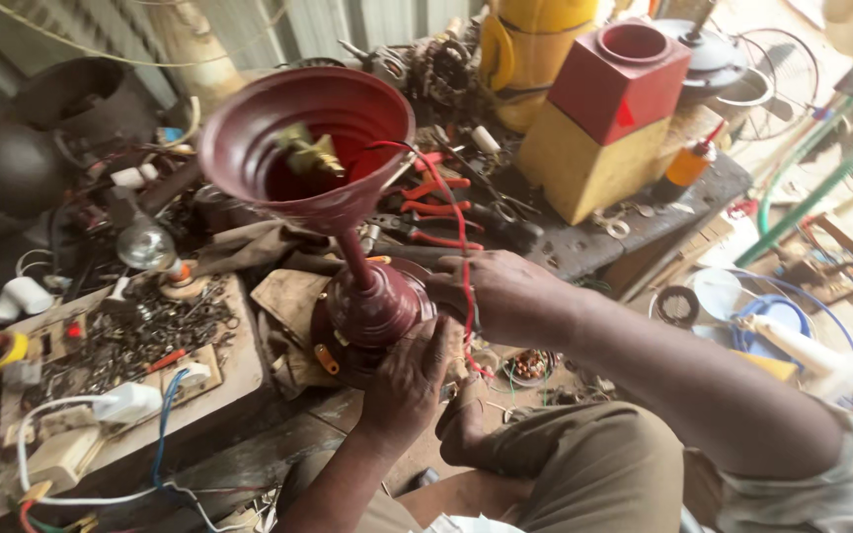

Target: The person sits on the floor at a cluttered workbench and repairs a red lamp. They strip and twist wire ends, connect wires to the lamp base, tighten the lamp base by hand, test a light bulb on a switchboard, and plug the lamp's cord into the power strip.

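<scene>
From the head camera, looking down over the person's lap, a dark red ceiling-fan downrod assembly (348, 266) stands upright at the edge of a crowded workbench (229, 375). Its wide cup-shaped canopy (303, 138) opens upward, with a brass-coloured fitting (310, 153) sitting inside it, somewhat blurred. A thin rod runs down from the cup to a rounded lower cover (372, 311).

The left hand (409, 380) is cupped against the lower cover from the near side, fingers curled round its underside and pressed to it. The right hand (501, 294) grips the same cover from the right, fingers closed against its flank. A red wire (463, 247) comes out of the canopy, loops down over the right hand and hangs past the wrist.

Just behind the assembly lie red-handled pliers (431, 212); a clear light bulb (145, 245) lies to the left, and a wooden board strewn with small screws and metal bits (140, 336) sits nearer the left edge. A yellow and red box-shaped housing (604, 118) stands at the back right.

It looks to me like the lower cover is being seated or turned on the rod while the wire is kept clear. The next move would call for a steady two-handed hold, keeping the tall piece upright and the red wire unpinched.
</scene>
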